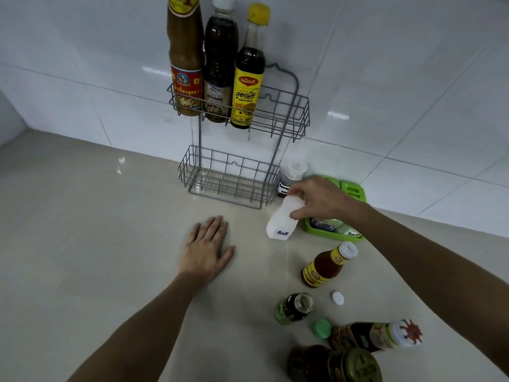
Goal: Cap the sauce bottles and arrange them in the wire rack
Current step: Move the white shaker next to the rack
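Your right hand [319, 199], just right of frame centre, pinches the upper end of the white salt bottle [282, 220], thumb low and fingers over the top, so the bottle hangs tilted with its "Salt" label toward the bottom of the frame, just off the counter [96, 216]. Whether its cap is on you cannot tell; your fingers cover that end. It looks like light, smooth plastic, probably a little squeezable, so grip it round the shoulder rather than by the tip, or it may swing or slip.

Your left hand [206, 249] lies flat and spread on the counter, holding nothing.

The wire rack [303, 111] hangs on the tiled wall at upper centre. Its top basket carries three tall bottles on the left side; the lower basket [228, 183] has nothing in it and sits just left of the salt bottle.

At lower right, the uncapped chilli sauce bottle [326, 267] and the open green-labelled bottle [293, 308] stand near their loose white cap [338, 298] and green cap [321, 328]. They look like glass: heavier, hard, breakable. Hold those by the body.
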`<action>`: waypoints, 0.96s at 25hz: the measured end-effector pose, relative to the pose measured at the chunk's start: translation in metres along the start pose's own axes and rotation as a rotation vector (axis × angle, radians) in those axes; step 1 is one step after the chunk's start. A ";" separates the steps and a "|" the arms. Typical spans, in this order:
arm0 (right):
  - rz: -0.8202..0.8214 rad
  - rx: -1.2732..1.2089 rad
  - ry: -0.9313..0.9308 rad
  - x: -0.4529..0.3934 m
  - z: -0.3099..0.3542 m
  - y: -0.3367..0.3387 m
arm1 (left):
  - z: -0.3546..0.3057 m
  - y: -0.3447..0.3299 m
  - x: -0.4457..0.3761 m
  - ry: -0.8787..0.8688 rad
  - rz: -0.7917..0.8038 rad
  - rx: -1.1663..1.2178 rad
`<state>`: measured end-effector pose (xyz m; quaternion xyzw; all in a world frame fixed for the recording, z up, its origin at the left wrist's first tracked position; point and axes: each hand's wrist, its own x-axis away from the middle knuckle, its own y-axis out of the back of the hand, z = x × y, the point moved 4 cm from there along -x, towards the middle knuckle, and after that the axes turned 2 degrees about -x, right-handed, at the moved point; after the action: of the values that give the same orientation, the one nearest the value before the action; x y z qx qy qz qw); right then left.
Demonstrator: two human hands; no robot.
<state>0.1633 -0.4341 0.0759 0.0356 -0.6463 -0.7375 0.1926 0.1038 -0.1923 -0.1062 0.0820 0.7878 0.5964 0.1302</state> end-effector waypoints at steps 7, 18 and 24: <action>-0.076 0.070 -0.115 -0.036 -0.018 0.009 | -0.001 0.001 -0.001 0.003 -0.014 -0.007; -0.084 0.081 -0.203 -0.051 -0.030 0.006 | 0.001 -0.001 -0.001 0.011 -0.002 -0.006; -0.070 0.078 -0.209 -0.051 -0.031 0.004 | 0.001 -0.002 -0.002 0.014 0.008 -0.016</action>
<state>0.2201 -0.4465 0.0644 -0.0117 -0.6896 -0.7176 0.0968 0.1057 -0.1926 -0.1084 0.0802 0.7834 0.6039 0.1230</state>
